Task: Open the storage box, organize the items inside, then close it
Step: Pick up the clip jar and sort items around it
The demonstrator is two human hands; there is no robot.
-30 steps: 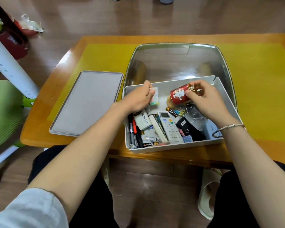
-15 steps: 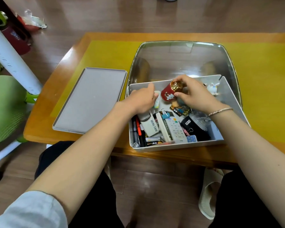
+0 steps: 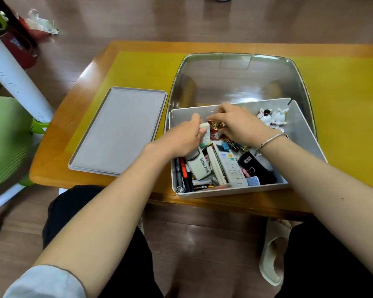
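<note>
The open grey storage box [image 3: 306, 134] stands at the table's near edge, full of small items. Its grey lid [image 3: 119, 131] lies flat on the table to the left. My left hand [image 3: 181, 138] is inside the box's far left part and grips a small white card box [image 3: 205, 132]. My right hand [image 3: 239, 123] holds a red bottle with a gold cap [image 3: 216, 130] upright beside it. Below lie a white MINI FAN [image 3: 199, 166], a white remote [image 3: 230, 166], pens [image 3: 181, 173], batteries, binder clips and a black device [image 3: 254, 166]. Two rabbit figurines [image 3: 271, 117] sit in the far right corner.
A large clear plastic cover [image 3: 237, 80] lies behind the box on the yellow table mat [image 3: 138, 67]. A green chair with a white post [image 3: 11, 67] stands at the left. A slipper [image 3: 271, 254] is on the floor under the table.
My right hand carried the red bottle from the box's middle to the far left and stood it upright beside the card box in my left hand. The rabbit figurines came into view.
</note>
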